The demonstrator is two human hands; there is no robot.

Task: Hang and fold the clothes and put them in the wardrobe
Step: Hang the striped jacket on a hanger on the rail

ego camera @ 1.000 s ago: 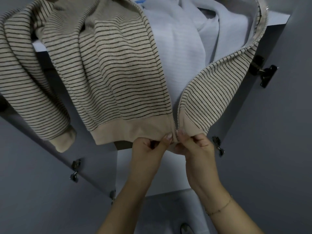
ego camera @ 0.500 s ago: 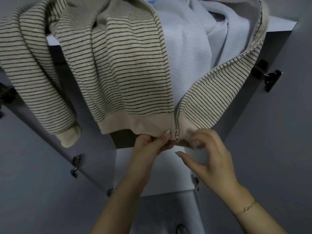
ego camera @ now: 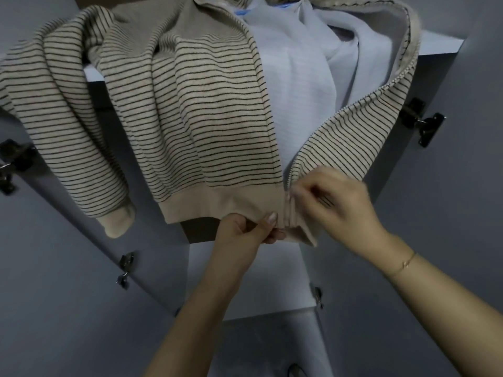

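Note:
A beige zip jacket with thin dark stripes (ego camera: 206,126) hangs in front of the open wardrobe, its front open and the pale lining (ego camera: 296,85) showing. My left hand (ego camera: 245,232) pinches the plain bottom hem just left of the zipper (ego camera: 288,202). At the zipper's lower end, my right hand (ego camera: 340,205) has its fingertips pinched on the slider; the hand is blurred. One striped sleeve (ego camera: 62,148) droops at the left.
Grey wardrobe doors stand open on both sides, the left door (ego camera: 54,295) and the right door (ego camera: 449,213), with dark hinges (ego camera: 424,123) on them. A white shelf edge (ego camera: 435,44) runs behind the jacket. Lower white panel (ego camera: 245,281) sits beneath my hands.
My right hand let go of the hem, drew back briefly, then came up onto the zipper's lower end. The left hand kept its pinch on the hem.

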